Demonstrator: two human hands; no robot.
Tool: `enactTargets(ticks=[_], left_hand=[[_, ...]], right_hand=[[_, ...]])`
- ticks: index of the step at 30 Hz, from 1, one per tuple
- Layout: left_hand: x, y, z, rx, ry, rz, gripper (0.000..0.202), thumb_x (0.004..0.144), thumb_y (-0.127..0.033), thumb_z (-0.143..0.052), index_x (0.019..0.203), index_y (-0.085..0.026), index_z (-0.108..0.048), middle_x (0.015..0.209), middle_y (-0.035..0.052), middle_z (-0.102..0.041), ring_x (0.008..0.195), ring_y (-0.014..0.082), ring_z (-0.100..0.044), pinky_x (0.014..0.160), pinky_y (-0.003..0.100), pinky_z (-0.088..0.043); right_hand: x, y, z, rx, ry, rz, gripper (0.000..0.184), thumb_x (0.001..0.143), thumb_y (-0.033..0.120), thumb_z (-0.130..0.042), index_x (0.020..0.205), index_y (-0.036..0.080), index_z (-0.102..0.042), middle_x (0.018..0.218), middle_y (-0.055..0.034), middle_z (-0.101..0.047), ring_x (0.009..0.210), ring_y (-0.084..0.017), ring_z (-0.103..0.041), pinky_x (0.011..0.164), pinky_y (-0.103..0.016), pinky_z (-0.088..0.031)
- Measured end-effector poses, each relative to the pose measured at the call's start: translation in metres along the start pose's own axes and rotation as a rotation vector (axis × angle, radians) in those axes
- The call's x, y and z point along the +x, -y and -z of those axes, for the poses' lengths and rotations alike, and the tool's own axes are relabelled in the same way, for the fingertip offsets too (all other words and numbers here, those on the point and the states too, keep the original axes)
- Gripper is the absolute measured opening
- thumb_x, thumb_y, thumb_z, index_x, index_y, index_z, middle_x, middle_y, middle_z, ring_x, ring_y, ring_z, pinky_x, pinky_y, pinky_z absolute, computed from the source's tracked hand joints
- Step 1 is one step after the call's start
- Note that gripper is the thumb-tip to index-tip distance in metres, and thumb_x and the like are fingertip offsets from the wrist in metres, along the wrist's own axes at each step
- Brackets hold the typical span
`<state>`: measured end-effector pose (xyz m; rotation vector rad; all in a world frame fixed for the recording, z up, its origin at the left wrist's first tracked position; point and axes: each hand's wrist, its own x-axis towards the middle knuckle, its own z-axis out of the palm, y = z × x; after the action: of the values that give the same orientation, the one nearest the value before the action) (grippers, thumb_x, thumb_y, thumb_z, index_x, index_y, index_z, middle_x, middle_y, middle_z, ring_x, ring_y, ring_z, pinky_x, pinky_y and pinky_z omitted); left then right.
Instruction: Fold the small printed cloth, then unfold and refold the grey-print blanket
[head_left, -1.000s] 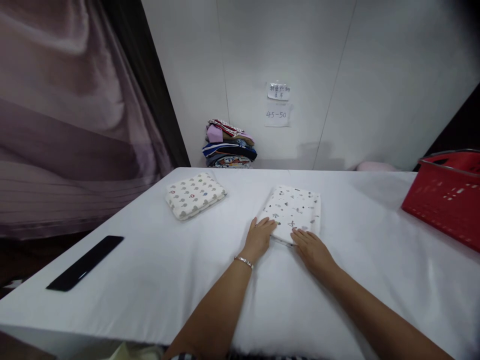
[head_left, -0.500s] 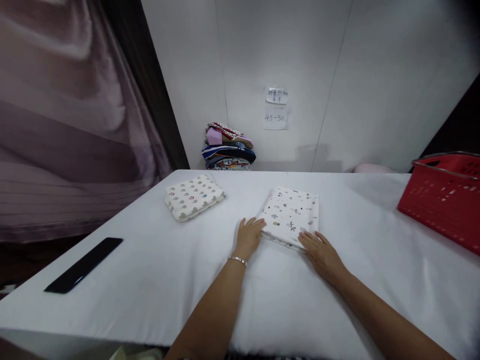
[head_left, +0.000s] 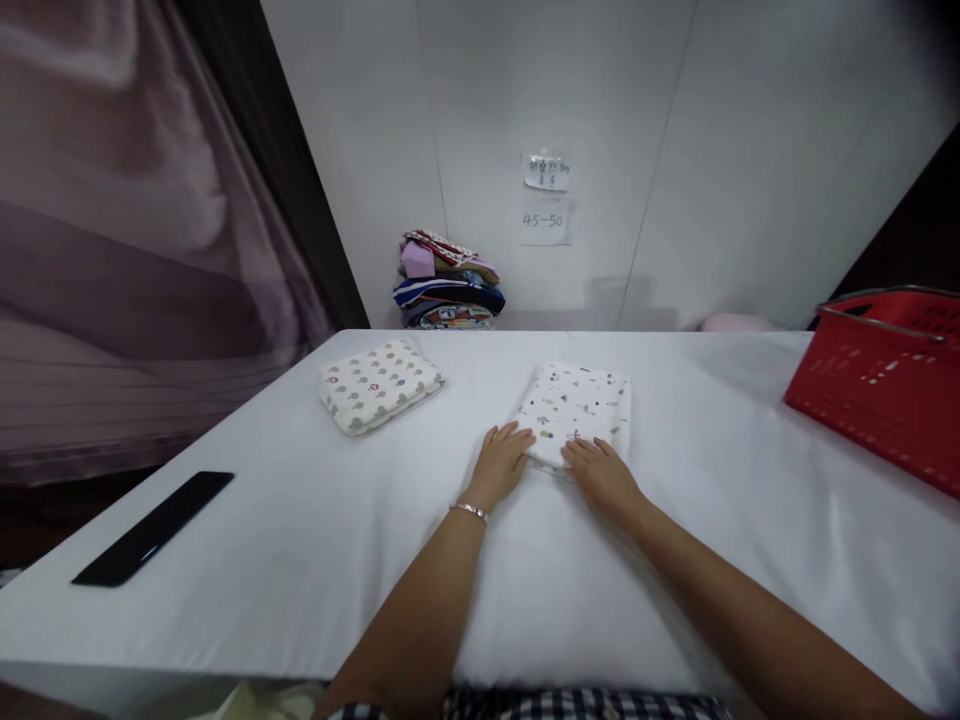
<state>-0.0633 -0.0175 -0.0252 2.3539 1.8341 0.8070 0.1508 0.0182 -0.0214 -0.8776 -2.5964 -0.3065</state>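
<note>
A folded white cloth with small printed motifs lies flat on the white-covered table. My left hand rests at its near left corner, fingers stretched out over the edge. Along the near edge, my right hand lies flat on the cloth with its fingers extended. Neither hand grips the fabric. To the left sits a second folded cloth, white with a grey leaf-like print, apart from both hands.
A red basket with a metal handle stands at the right. A black flat strip lies at the front left. Behind the table is a stack of folded fabrics against the wall; a purple curtain hangs at left.
My right hand has slid left along the near edge of the cloth, closer to my left hand. My left hand stays at the corner. The camera view has shifted slightly.
</note>
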Motion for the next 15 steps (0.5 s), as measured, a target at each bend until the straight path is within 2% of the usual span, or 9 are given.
enactTargets(ticks=[5,10,15], left_hand=[[0.003,0.005,-0.005,0.026,0.032,0.02,0.036,0.085,-0.012,-0.044,0.113,-0.03,-0.056,0.125,-0.0042,-0.056,0.127,0.0184,-0.036,0.107,0.045,-0.02],[0.004,0.004,-0.007,0.006,0.034,0.035,0.038,0.085,-0.012,-0.042,0.115,-0.031,-0.056,0.126,-0.0043,-0.055,0.127,0.0167,-0.036,0.106,0.043,-0.022],[0.004,0.001,-0.007,-0.004,0.039,0.057,0.039,0.087,-0.013,-0.038,0.116,-0.031,-0.056,0.126,-0.0045,-0.054,0.128,0.0151,-0.035,0.105,0.04,-0.025]], right_hand=[[-0.007,0.0,-0.005,-0.01,0.072,-0.039,0.033,0.091,0.017,-0.035,0.118,0.013,-0.053,0.123,-0.0114,-0.056,0.117,-0.023,-0.048,0.091,-0.037,-0.04],[-0.024,-0.006,-0.003,0.014,0.082,-0.064,0.035,0.091,0.017,-0.036,0.122,0.013,-0.05,0.127,-0.0102,-0.053,0.12,-0.022,-0.045,0.096,-0.037,-0.037],[-0.03,-0.008,-0.001,0.002,0.065,-0.075,0.039,0.087,0.008,-0.035,0.123,0.011,-0.05,0.128,-0.0115,-0.052,0.119,-0.022,-0.046,0.095,-0.036,-0.038]])
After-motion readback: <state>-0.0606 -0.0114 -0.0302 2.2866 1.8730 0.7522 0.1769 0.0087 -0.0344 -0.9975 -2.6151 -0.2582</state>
